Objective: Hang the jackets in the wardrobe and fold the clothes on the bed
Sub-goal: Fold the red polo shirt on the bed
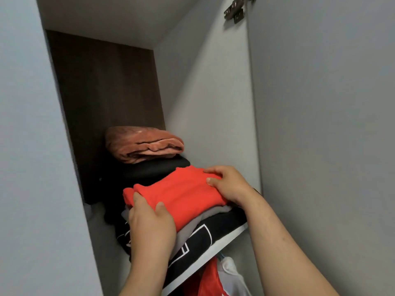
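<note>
Red top [181, 189], folded, at centre frame, topmost on a pile on the wardrobe shelf [215, 250]. Under it grey cloth [192, 227], then a black garment [224, 221] with white line print.

Gripped at lower left by left hand [149, 227]: thumb and forefinger over the red edge, remaining fingers round the side of the pile, out of sight. Held at right by right hand [230, 184]: fingers [213, 170] bent and pressed together on the far corner, thumb beside them, pinching the fold.

Behind, upper centre: brown blanket [143, 144] on a black fold [158, 167]. Bottom of frame, under the shelf: hanging clothes [215, 278] in red and white.

Step, as judged: stowing folded clothes, with the pile not yet fully seated and its front overhanging the shelf lip. Next, probably: push deeper and square it up, then release without dragging the top layer askew.

No brand or legible writing. White lines on the black garment not readable as letters. Stamping on hinge [237, 9], upper right, too small to read.
</note>
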Tool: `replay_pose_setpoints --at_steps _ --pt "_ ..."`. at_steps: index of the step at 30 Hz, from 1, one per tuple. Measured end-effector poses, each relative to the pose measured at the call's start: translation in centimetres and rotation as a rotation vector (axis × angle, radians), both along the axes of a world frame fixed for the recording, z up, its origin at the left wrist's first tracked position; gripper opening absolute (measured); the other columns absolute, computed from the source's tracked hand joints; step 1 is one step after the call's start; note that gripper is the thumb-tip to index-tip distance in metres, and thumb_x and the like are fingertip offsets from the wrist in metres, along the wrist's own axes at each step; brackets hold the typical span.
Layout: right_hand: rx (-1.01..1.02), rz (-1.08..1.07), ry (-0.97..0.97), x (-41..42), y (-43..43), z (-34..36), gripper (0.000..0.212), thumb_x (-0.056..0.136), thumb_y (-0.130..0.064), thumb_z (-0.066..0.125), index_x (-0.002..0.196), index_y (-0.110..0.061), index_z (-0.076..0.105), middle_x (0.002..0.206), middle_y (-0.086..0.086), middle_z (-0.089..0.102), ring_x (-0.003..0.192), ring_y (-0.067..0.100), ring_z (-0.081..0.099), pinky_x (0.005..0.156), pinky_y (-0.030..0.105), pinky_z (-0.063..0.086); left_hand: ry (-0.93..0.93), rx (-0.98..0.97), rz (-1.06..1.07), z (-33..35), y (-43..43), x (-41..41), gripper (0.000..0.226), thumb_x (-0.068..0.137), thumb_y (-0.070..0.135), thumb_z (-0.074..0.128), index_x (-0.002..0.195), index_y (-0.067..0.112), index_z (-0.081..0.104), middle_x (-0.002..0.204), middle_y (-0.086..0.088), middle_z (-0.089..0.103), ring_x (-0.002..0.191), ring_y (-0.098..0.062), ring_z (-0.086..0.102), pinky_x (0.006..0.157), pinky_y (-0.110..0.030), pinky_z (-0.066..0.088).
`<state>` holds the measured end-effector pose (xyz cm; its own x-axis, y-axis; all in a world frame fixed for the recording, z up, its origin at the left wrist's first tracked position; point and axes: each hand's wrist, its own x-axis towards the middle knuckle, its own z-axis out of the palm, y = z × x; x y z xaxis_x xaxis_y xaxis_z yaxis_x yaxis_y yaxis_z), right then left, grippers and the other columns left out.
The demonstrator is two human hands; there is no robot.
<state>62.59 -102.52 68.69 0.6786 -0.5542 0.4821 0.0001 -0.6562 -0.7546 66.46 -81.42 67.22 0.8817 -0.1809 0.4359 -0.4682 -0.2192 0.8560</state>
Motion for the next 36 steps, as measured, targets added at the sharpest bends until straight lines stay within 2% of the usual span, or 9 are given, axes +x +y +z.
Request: replay_pose_setpoints --at_steps 6,9,13,16,20,24,27,33,36 --pt "-0.049 -0.065 -0.020 1.8 -1.5 0.7 0.032 0.089 -0.013 0.072 0.121 -0.015 0.071 0.126 0.003 0.068 0.118 0.014 0.061 0.105 0.024 0.041 0.022 0.099 0.063 1.5 -0.6 0.1 0.064 0.099 0.016 0.050 0.155 0.006 0.020 0.150 -0.025 0.035 0.135 -0.041 0.037 0.111 -0.046 0.031" --pt "-0.237 -0.172 0.060 2.2 -1.1 1.4 0.030 0.090 -0.017 0.067 0.120 -0.019 0.071 0.125 0.001 0.069 0.118 0.020 0.062 0.104 0.030 0.045 -0.222 0.289 0.222 1.5 -0.2 -0.6 0.067 0.096 0.021 0.056 0.154 0.009 0.024 0.161 -0.024 0.014 0.144 -0.042 0.022 0.114 -0.049 0.024" --pt "-0.453 -0.131 0.070 2.2 0.8 2.0 0.030 0.095 -0.032 0.058 0.122 -0.027 0.070 0.135 0.000 0.062 0.127 0.022 0.055 0.108 0.039 0.041 -0.507 0.532 0.208 1.7 -0.6 -0.5 0.046 0.098 0.037 0.046 0.142 0.024 0.051 0.161 -0.005 0.029 0.149 -0.026 0.021 0.115 -0.043 0.025" --pt "-0.421 0.045 0.176 2.2 2.0 1.9 0.041 0.099 -0.047 0.049 0.137 -0.036 0.058 0.156 -0.003 0.043 0.145 0.016 0.036 0.120 0.043 0.025 -0.419 0.680 0.198 1.6 -0.9 -0.3 0.054 0.098 0.053 0.028 0.142 0.032 0.049 0.158 0.000 0.036 0.148 -0.023 0.024 0.114 -0.039 0.027" --pt "-0.368 0.085 0.377 1.9 2.1 1.1 0.050 0.097 -0.063 0.039 0.145 -0.047 0.044 0.162 -0.008 0.029 0.150 0.012 0.022 0.123 0.041 0.014 -0.255 0.698 0.132 0.6 -1.0 -0.4 0.070 0.093 0.063 0.020 0.152 0.028 0.033 0.161 -0.005 0.027 0.150 -0.027 0.018 0.116 -0.044 0.026" --pt "-0.215 0.158 0.409 1.7 1.9 0.9 0.049 0.094 -0.066 0.041 0.137 -0.047 0.054 0.154 -0.011 0.044 0.143 0.013 0.037 0.119 0.039 0.025 -0.156 0.730 0.072 0.5 -1.1 -0.2 0.076 0.093 0.065 0.020 0.154 0.019 0.026 0.162 -0.012 0.023 0.150 -0.032 0.016 0.120 -0.045 0.021" --pt "-0.107 0.181 0.439 2.0 2.0 0.8 0.061 0.081 -0.073 0.041 0.131 -0.043 0.062 0.147 -0.005 0.053 0.133 0.017 0.049 0.115 0.040 0.032 -0.116 0.747 0.063 0.7 -1.0 0.1 0.073 0.094 0.063 0.021 0.148 0.017 0.037 0.156 -0.014 0.034 0.146 -0.036 0.023 0.118 -0.046 0.024" --pt "-0.124 0.168 0.442 2.1 2.0 0.6 0.070 0.074 -0.077 0.035 0.133 -0.047 0.058 0.146 -0.007 0.054 0.133 0.017 0.048 0.115 0.041 0.033 -0.128 0.729 0.063 0.4 -1.0 0.3 0.076 0.090 0.065 0.019 0.148 0.019 0.037 0.154 -0.011 0.036 0.146 -0.034 0.024 0.118 -0.046 0.025" --pt "-0.100 0.172 0.362 1.6 2.2 0.4 0.047 0.077 -0.074 0.039 0.117 -0.061 0.058 0.139 -0.015 0.059 0.130 0.011 0.050 0.113 0.040 0.036 -0.152 0.664 0.064 0.0 -0.8 0.3 0.082 0.087 0.068 0.019 0.154 0.021 0.028 0.161 -0.008 0.025 0.151 -0.029 0.014 0.119 -0.043 0.020"
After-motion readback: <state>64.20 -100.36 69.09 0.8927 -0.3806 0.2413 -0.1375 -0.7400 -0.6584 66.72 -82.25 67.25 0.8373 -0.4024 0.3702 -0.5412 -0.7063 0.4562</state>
